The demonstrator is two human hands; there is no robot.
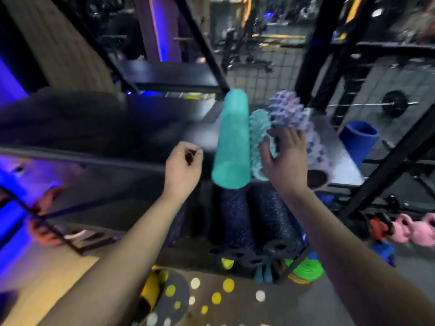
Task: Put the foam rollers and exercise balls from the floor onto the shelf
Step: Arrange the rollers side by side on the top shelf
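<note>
Shelf (150, 123) bears the smooth teal roller (231, 142), the knobbly pale-blue roller (257, 128) touching its right side and the purple spiked roller (290, 111) just beyond. Right of the teal roller, the right hand (284, 161) rests spread-fingered on both textured rollers. Just left of it hovers the left hand (183, 168), fingers curled, holding nothing.

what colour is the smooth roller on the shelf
Teal. The smooth roller shows best in the head view.
</note>
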